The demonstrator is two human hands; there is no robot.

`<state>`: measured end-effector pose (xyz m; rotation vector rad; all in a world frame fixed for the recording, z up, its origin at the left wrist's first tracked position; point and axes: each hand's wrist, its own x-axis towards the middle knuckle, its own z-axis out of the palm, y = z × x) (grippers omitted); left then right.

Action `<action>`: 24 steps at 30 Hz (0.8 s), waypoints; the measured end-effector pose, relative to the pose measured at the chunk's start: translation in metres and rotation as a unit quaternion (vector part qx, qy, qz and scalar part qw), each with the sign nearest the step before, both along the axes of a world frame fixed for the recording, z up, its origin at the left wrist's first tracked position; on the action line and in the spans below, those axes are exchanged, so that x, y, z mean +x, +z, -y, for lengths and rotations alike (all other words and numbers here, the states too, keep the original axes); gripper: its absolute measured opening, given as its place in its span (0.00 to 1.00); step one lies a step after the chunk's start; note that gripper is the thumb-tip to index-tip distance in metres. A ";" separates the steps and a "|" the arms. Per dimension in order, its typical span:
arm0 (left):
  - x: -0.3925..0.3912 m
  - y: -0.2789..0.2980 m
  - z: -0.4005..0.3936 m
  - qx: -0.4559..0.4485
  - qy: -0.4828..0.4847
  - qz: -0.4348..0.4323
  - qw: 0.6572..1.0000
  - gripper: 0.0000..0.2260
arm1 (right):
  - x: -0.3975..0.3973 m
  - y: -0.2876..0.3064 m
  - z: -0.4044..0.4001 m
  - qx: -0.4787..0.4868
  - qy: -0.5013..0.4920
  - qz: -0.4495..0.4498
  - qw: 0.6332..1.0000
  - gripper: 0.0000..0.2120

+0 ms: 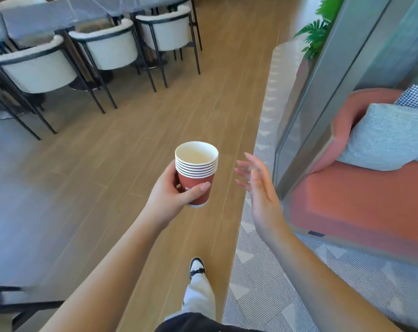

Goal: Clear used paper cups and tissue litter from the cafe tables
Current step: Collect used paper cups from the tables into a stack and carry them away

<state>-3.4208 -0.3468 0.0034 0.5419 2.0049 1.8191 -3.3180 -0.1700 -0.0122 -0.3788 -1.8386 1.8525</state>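
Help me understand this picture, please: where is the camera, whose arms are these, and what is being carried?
There is no machine here. The single picture comes from a camera worn on a person's head, looking forward and down, so the arms are the wearer's own. The left hand grips a stack of red paper cups, nested together and upright. The right hand is open beside it, holding nothing. Below is a wooden floor, with white chairs on the left and a pink sofa on the right.

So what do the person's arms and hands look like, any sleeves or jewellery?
Both forearms are bare, no sleeves in view. The left hand shows no ring or watch. The right hand may have a small ring on one finger, too blurred to confirm.
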 end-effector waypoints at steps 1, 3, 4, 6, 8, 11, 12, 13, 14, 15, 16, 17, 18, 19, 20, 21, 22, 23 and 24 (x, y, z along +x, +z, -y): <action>-0.022 -0.003 -0.007 0.003 -0.005 -0.003 1.000 0.31 | -0.020 0.000 -0.006 0.008 -0.002 0.002 1.000 0.19; -0.063 -0.003 -0.022 0.001 -0.014 0.001 1.000 0.31 | -0.057 0.000 -0.018 0.004 -0.004 0.011 1.000 0.18; -0.081 -0.003 -0.029 0.001 -0.014 0.003 1.000 0.31 | -0.075 0.002 -0.024 0.004 -0.007 0.012 1.000 0.19; -0.117 -0.003 -0.044 -0.003 -0.020 0.004 1.000 0.30 | -0.109 0.002 -0.035 0.011 -0.009 0.006 1.000 0.18; -0.150 -0.002 -0.057 -0.011 -0.033 0.002 0.999 0.29 | -0.138 0.002 -0.045 0.009 -0.012 0.008 1.000 0.18; -0.197 0.003 -0.076 -0.010 -0.044 0.003 0.999 0.29 | -0.180 0.006 -0.063 0.003 -0.019 0.013 1.000 0.19; -0.210 0.003 -0.082 -0.007 -0.043 0.007 0.999 0.30 | -0.192 0.006 -0.070 0.002 -0.022 0.014 1.000 0.20; -0.224 0.003 -0.089 -0.004 -0.042 0.010 0.999 0.31 | -0.205 0.006 -0.078 0.006 -0.024 0.014 1.000 0.20; -0.237 0.003 -0.097 -0.002 -0.043 0.012 0.999 0.32 | -0.219 0.006 -0.086 0.011 -0.024 0.014 1.000 0.20; -0.251 0.002 -0.106 -0.003 -0.045 0.013 0.999 0.33 | -0.233 0.004 -0.096 0.013 -0.023 0.016 1.000 0.20; -0.264 0.001 -0.115 -0.005 -0.047 0.014 0.999 0.34 | -0.246 0.003 -0.106 0.013 -0.024 0.018 0.999 0.21; -0.277 0.000 -0.126 -0.006 -0.048 0.014 0.999 0.34 | -0.260 0.003 -0.116 0.015 -0.027 0.017 0.999 0.22; -0.291 -0.001 -0.137 -0.007 -0.048 0.013 0.999 0.34 | -0.274 0.003 -0.128 0.017 -0.030 0.016 0.999 0.22; -0.305 -0.003 -0.150 -0.008 -0.047 0.012 0.999 0.34 | -0.288 0.002 -0.140 0.016 -0.032 0.016 0.999 0.23; -0.320 -0.003 -0.163 -0.009 -0.047 0.010 0.999 0.33 | -0.302 0.001 -0.153 0.012 -0.034 0.018 0.999 0.23; -0.334 -0.004 -0.178 -0.010 -0.047 0.009 0.999 0.32 | -0.317 -0.001 -0.168 0.007 -0.034 0.020 0.999 0.22; -0.349 -0.004 -0.194 -0.010 -0.047 0.007 0.999 0.32 | -0.330 -0.002 -0.183 0.005 -0.033 0.021 0.999 0.21; -0.364 -0.004 -0.211 -0.009 -0.047 0.003 0.999 0.32 | -0.344 -0.003 -0.199 0.005 -0.032 0.021 0.999 0.21; -0.378 -0.004 -0.229 -0.009 -0.047 0.000 0.999 0.31 | -0.359 -0.004 -0.217 0.004 -0.031 0.021 0.999 0.21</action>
